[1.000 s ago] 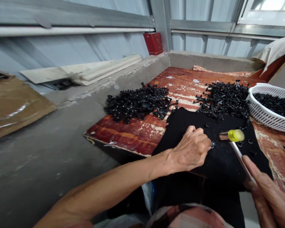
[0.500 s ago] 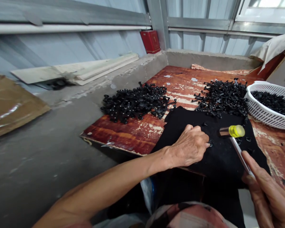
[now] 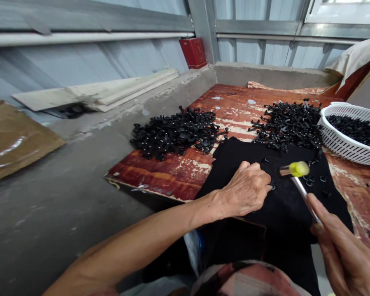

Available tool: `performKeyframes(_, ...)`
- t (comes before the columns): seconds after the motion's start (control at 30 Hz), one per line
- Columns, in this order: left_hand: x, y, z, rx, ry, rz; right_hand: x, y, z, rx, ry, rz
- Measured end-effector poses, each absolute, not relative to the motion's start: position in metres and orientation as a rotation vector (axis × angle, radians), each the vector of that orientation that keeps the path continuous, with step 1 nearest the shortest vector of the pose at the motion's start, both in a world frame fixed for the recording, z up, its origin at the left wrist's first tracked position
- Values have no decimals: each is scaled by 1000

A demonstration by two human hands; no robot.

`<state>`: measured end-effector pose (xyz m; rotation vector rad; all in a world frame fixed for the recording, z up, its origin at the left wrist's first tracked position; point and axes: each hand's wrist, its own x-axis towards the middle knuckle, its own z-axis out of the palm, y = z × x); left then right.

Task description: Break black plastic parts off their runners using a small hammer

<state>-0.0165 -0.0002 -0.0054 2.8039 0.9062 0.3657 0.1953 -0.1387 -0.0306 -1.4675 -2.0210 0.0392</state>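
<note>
My left hand (image 3: 249, 187) rests on the black cloth (image 3: 231, 160) at the table's near edge, fingers curled down. Whatever it pinches is hidden beneath the fingers. Small black ring-shaped pieces (image 3: 274, 185) lie just past its fingertips. My right hand (image 3: 342, 242) grips the metal handle of a small hammer (image 3: 299, 169) with a translucent yellow end. The hammer head is raised above the cloth, to the right of my left hand. More small black rings (image 3: 309, 180) and a small black piece with a flat head (image 3: 265, 160) lie on the cloth.
Heaps of black parts stand at left (image 3: 177, 133) and at right (image 3: 289, 125) on the worn red-brown table (image 3: 160, 172). A white slotted basket (image 3: 342, 142) of small black pieces is at far right. A red tin (image 3: 193, 53) sits on the concrete ledge; a brown package (image 3: 18, 139) lies left.
The hammer and my right hand have shifted a little to the left. My left hand stays in the same place on the cloth.
</note>
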Motion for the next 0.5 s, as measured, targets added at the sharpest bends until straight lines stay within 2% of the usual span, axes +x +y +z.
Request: performKeyframes(0.5, -18, 1, -11, 2800, 880, 400, 204, -136, -23, -1522, -2143, 81)
